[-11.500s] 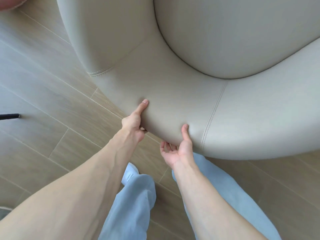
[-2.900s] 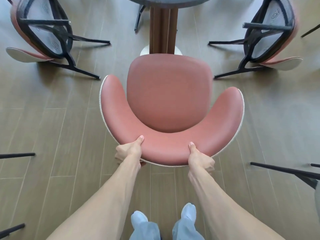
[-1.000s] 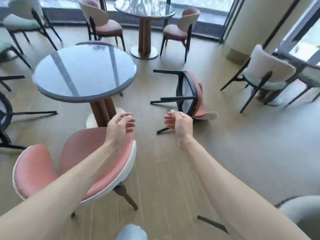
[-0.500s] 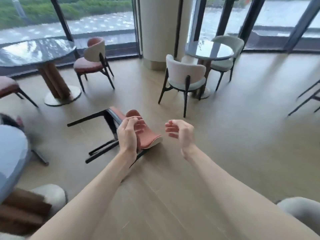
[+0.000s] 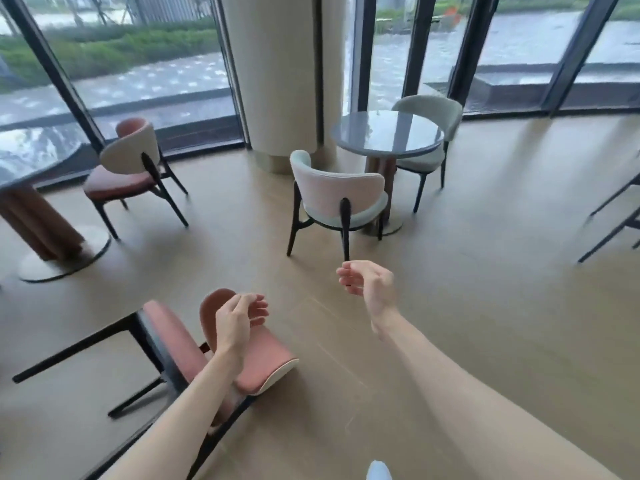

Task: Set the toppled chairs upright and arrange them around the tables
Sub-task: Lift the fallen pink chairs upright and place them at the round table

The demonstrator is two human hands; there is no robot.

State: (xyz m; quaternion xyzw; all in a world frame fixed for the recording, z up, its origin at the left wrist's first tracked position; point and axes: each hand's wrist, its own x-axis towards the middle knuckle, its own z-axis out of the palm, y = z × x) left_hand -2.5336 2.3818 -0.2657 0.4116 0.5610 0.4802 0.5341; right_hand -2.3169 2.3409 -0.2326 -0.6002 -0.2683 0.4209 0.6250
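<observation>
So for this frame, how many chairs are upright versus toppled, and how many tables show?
Upright chairs: 3, namely the pink-seated chair, the pale chair with its back to the camera and the grey-green chair behind the small round table.
Toppled chairs: 1, the pink chair on its side.
Tables: 2, the small round table and the table at the left edge.
Total: 6. Dark legs at the right edge are not counted.

Chairs, whole: four. One toppled pink-cushioned chair with black metal legs (image 5: 180, 344) on its side; one upright pink-seated chair with cream back (image 5: 130, 168); two upright pale green-seated chairs, the near one with a pinkish-white back (image 5: 337, 199), the far one grey-green (image 5: 431, 133).

Partial black chair frames at right edge (image 5: 616, 216): count unclear.

Round grey glossy-topped tables: two, one central (image 5: 388, 133), one cut off at left (image 5: 24, 161).

Cream round column (image 5: 280, 74): one.

Bare hands: two, left (image 5: 239, 320) and right (image 5: 369, 284).
</observation>
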